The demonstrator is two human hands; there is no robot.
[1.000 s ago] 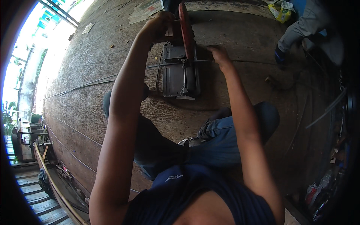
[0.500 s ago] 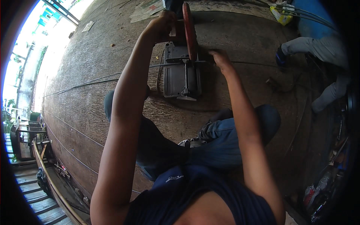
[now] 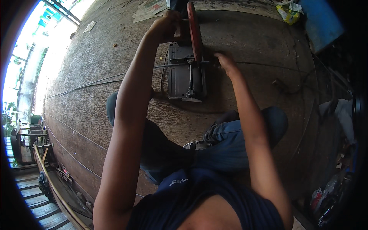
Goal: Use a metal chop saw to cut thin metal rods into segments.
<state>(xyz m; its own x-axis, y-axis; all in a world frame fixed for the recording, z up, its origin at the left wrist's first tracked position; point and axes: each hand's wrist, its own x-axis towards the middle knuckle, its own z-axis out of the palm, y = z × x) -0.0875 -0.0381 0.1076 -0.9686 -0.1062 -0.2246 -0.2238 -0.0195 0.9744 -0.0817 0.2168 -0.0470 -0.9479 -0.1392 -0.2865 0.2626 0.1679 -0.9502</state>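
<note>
A chop saw with a grey metal base [image 3: 186,76] and a red cutting disc [image 3: 194,30] stands on the floor ahead of my knees. My left hand [image 3: 167,26] is shut on the saw's handle, beside the raised disc. A thin steel rod [image 3: 115,80] lies across the base through the vise, running far to the left. My right hand [image 3: 226,63] presses down on the rod just right of the disc, fingers closed over it. I am squatting, with my blue-jeaned legs below the saw.
Long thin rods [image 3: 69,126] lie across the brown plywood floor [image 3: 96,50] at left. A railing and stair [image 3: 46,180] border the lower left edge. A blue container [image 3: 322,23], a yellow bag [image 3: 287,13] and newspaper [image 3: 149,9] lie at the back. Clutter sits at the right.
The person in grey trousers at the back right has left the view. My left hand and the red disc stay raised; my right hand keeps pressing the rod.
</note>
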